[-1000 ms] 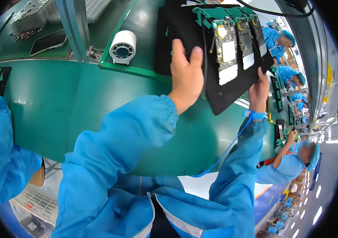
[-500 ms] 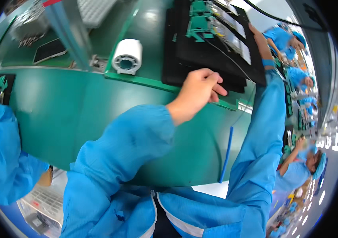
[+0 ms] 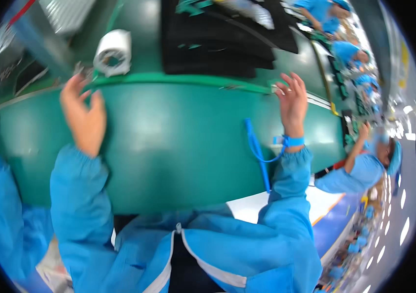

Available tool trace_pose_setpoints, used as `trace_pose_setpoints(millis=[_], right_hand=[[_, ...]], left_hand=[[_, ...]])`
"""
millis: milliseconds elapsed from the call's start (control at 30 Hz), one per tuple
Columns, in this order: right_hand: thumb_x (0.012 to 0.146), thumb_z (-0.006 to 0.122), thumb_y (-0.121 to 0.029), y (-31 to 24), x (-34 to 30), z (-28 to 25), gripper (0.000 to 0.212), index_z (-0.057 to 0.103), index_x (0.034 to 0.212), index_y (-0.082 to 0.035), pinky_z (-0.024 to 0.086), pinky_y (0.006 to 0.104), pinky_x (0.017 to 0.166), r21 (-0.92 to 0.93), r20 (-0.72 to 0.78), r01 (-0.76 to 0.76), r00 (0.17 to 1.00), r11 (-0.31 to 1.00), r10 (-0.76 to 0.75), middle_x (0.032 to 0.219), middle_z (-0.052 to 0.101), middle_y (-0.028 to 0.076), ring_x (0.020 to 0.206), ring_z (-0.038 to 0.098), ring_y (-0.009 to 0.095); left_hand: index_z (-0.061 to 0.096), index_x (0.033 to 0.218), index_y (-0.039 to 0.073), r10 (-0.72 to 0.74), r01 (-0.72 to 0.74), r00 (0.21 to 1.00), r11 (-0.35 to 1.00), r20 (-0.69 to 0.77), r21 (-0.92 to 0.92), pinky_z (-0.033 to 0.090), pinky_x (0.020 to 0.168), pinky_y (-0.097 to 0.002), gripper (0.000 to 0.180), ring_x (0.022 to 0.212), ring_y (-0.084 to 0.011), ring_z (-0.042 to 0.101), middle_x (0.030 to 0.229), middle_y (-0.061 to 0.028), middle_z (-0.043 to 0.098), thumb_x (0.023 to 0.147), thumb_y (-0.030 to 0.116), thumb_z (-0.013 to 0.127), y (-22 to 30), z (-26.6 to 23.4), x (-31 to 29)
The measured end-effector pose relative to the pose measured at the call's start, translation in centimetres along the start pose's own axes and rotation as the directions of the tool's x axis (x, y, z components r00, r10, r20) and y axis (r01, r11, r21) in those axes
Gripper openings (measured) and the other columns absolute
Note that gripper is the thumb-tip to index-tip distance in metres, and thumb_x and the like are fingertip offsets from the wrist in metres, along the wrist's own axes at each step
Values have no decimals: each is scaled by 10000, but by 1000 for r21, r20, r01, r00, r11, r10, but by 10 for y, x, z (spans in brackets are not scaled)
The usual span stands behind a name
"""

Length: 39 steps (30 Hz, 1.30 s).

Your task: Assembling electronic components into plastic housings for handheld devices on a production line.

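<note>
My left hand [image 3: 85, 117] hovers over the left part of the green bench, thumb and fingers apart, holding nothing visible. It is closest to the white cylindrical roll [image 3: 115, 41] just beyond the green rail [image 3: 169, 78]. At the right, my right hand [image 3: 294, 105] is raised with its fingers loosely spread near the rail's right end. A blue wrist strap [image 3: 293, 141] circles that wrist, and its blue cord [image 3: 254, 141] trails over the bench edge. Between and beyond both hands lie black trays [image 3: 208, 58], stacked unevenly, with green plastic parts [image 3: 193, 7] on top, cut off by the frame.
A metal post [image 3: 46, 41] stands at the upper left, with a dark flat device [image 3: 31, 75] behind it. The green bench top [image 3: 178, 136] spans the middle. One co-worker's sleeve [image 3: 5, 210] is close at the left; another person [image 3: 359, 163] sits at the right.
My right hand has come back from the trays' far right side toward me. My left hand has moved left, away from the trays. The whole view has shifted.
</note>
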State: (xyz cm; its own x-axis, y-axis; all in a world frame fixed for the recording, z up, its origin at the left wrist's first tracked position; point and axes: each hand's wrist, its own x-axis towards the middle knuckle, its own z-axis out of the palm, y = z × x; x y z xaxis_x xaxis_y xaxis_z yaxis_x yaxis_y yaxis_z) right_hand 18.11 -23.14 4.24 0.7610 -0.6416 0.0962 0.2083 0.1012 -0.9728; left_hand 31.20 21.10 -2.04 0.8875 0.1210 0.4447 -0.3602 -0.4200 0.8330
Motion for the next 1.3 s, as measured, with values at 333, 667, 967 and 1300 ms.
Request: trace_pose_setpoints(millis=[333, 667, 967, 1300], right_hand=[[1015, 522, -114, 51, -22, 3, 258, 519, 1244, 5, 518, 281, 652, -215, 93, 56, 995, 975, -37, 1084, 623, 130, 763, 609, 160], [990, 554, -113, 58, -22, -13, 254, 551, 1221, -6, 523, 271, 664, -405, 200, 167, 975, 899, -91, 1068, 634, 94, 755, 607, 129], [993, 555, -91, 64, -24, -8, 263, 535, 1243, -14, 522, 277, 686, -320, 219, 91, 976, 943, -20, 1106, 617, 103, 772, 606, 138], [988, 551, -67, 61, -22, -6, 261, 517, 1236, 8, 528, 269, 685, -263, 254, 72, 967, 962, -3, 1116, 597, 114, 777, 611, 125]], left_hand=[[596, 1278, 37, -2, -25, 998, 890, 58, 456, 403, 1011, -452, 681, 1166, -353, 486, 1290, -126, 569, 735, 361, 851, 1, 50, 18], [672, 1219, 169, 51, -55, 998, 831, 22, 553, 347, 966, -532, 610, 1212, -364, 483, 1254, -74, 628, 722, 489, 822, -11, 77, 29], [664, 1205, 127, -36, -7, 997, 858, 74, 513, 297, 1046, -495, 478, 1232, -324, 473, 1304, -32, 609, 830, 409, 757, -28, 67, 31], [546, 1333, 61, 59, -57, 998, 862, 13, 504, 328, 1048, -547, 682, 1256, -386, 475, 1334, -152, 536, 797, 398, 799, -44, 67, 32]])
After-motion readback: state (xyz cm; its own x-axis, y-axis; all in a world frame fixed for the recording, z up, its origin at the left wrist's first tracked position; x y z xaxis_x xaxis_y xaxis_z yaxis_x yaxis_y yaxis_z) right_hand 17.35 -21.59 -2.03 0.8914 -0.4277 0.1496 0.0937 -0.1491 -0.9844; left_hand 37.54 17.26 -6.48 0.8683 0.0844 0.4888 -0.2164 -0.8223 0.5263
